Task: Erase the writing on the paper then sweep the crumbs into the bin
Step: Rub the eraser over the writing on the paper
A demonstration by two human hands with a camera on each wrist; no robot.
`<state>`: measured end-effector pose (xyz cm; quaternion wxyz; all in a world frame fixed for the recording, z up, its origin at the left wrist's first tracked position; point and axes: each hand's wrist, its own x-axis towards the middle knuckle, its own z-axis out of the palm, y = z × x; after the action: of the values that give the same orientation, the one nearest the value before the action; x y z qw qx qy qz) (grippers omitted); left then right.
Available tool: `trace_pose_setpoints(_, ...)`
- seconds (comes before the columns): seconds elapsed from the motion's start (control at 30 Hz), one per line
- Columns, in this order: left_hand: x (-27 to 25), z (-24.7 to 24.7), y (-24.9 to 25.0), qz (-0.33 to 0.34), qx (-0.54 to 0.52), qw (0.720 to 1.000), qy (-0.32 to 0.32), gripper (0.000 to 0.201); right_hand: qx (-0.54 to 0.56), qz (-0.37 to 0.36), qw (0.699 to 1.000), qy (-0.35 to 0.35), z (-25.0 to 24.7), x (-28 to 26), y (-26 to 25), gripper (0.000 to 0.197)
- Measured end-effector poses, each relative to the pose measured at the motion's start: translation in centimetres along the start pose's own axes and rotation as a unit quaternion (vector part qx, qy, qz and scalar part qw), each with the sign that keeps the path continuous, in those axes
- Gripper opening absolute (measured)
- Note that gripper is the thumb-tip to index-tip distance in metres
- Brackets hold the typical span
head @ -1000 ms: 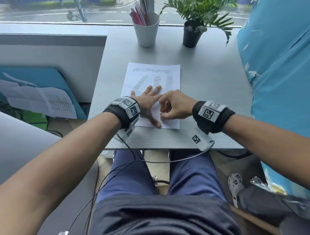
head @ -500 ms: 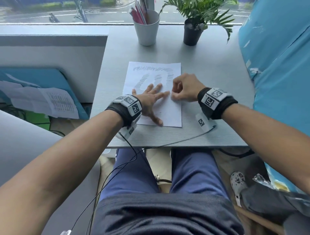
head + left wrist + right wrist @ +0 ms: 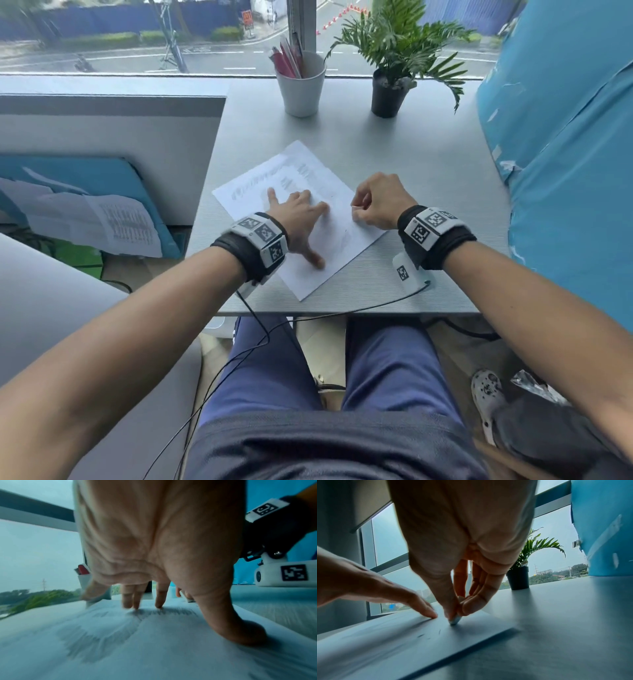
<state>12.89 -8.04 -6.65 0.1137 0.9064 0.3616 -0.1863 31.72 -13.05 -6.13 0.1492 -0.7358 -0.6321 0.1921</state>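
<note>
A white paper [image 3: 339,236] with grey pencil writing [image 3: 270,178] lies turned at an angle on the grey desk [image 3: 428,171]. My left hand [image 3: 298,219] presses flat on it with fingers spread; in the left wrist view its fingertips [image 3: 135,605] rest on the smudged writing [image 3: 96,639]. My right hand [image 3: 373,202] is at the paper's right edge and pinches a small white eraser [image 3: 454,620], whose tip touches the paper [image 3: 402,649]. A few dark crumbs [image 3: 439,631] lie beside the eraser. No bin shows in any view.
A white cup of pens [image 3: 301,85] and a potted plant [image 3: 390,92] stand at the back of the desk by the window. A blue panel [image 3: 565,154] borders the right side. A low partition [image 3: 113,130] stands left of the desk.
The paper has turned counter-clockwise under my left hand, from square to the desk to angled. My right hand with the eraser moved from the paper's lower part up and right to its right edge.
</note>
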Motion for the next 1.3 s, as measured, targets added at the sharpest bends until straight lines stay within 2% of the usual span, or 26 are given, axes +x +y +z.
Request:
trace_pose_setpoints(0.1,0.5,0.2,0.2,0.06,-0.067,0.995,-0.036,0.127,0.001,0.003,1.0,0.007,0.2,0.4,-0.3,0.008)
trace_pose_setpoints(0.2,1.1,0.0,0.3,0.047,-0.064,0.994,-0.079,0.13,0.02,0.015,0.999,0.03,0.9,-0.9,-0.6,0.004)
trace_pose_setpoints(0.23,1.2,-0.1,0.4,0.042,-0.057,0.994,-0.088,0.132,0.033,0.006,0.999,0.02,1.4,-1.7,-0.9,0.004)
trace_pose_setpoints(0.33,1.5,0.0,0.6,0.042,-0.047,0.993,-0.096,0.137,0.052,-0.049,0.995,-0.071,2.1,-3.9,-2.0,0.012)
trace_pose_setpoints(0.37,1.5,-0.1,0.6,0.044,-0.045,0.993,-0.098,0.137,0.05,-0.045,0.994,-0.081,1.8,-3.6,-1.9,0.01)
trace_pose_setpoints(0.5,1.4,-0.3,0.8,0.039,-0.052,0.993,-0.101,0.138,0.04,0.018,0.999,0.006,0.3,-1.0,-0.8,0.008)
trace_pose_setpoints(0.57,1.4,-0.2,0.8,0.04,-0.052,0.993,-0.1,0.14,0.022,-0.005,0.999,-0.027,1.2,-2.1,-1.7,0.006)
trace_pose_setpoints(0.63,1.6,0.0,0.7,0.039,-0.053,0.993,-0.099,0.141,0.029,-0.041,0.993,-0.102,2.2,-3.8,-2.7,0.016)
trace_pose_setpoints(0.67,1.6,0.0,0.6,0.038,-0.054,0.993,-0.1,0.141,0.035,-0.039,0.992,-0.114,2.0,-3.9,-2.6,0.018)
trace_pose_setpoints(0.7,1.5,-0.1,0.6,0.039,-0.055,0.993,-0.101,0.141,0.04,-0.02,0.994,-0.1,1.5,-3.1,-2.0,0.015)
trace_pose_setpoints(0.8,1.5,-0.1,0.7,0.035,-0.058,0.992,-0.103,0.141,0.054,0.037,0.998,0.021,-0.3,-0.7,-0.2,0.008)
trace_pose_setpoints(0.83,1.5,0.0,0.8,0.033,-0.058,0.992,-0.103,0.141,0.053,0.039,0.997,0.028,0.0,-0.9,-0.3,0.008)
trace_pose_setpoints(0.97,1.7,0.1,0.6,0.032,-0.055,0.993,-0.103,0.143,0.044,-0.019,0.995,-0.089,1.8,-3.4,-2.3,0.007)
trace_pose_setpoints(1.0,1.8,0.0,0.6,0.032,-0.057,0.993,-0.102,0.143,0.044,-0.009,0.995,-0.084,1.3,-2.8,-2.0,0.007)
trace_pose_setpoints(1.1,1.8,0.0,0.8,0.028,-0.063,0.992,-0.102,0.142,0.069,0.05,0.996,-0.001,-0.1,-0.8,-0.7,0.004)
trace_pose_setpoints(1.13,1.7,0.0,0.8,0.025,-0.063,0.992,-0.102,0.142,0.068,0.052,0.996,0.002,0.1,-0.9,-0.9,0.003)
trace_pose_setpoints(1.27,1.8,0.0,0.7,0.029,-0.059,0.992,-0.106,0.143,0.051,-0.001,0.993,-0.106,1.6,-3.4,-2.8,0.004)
trace_pose_setpoints(1.3,1.8,0.0,0.7,0.03,-0.06,0.992,-0.106,0.143,0.055,0.013,0.993,-0.102,1.0,-2.8,-2.4,0.006)
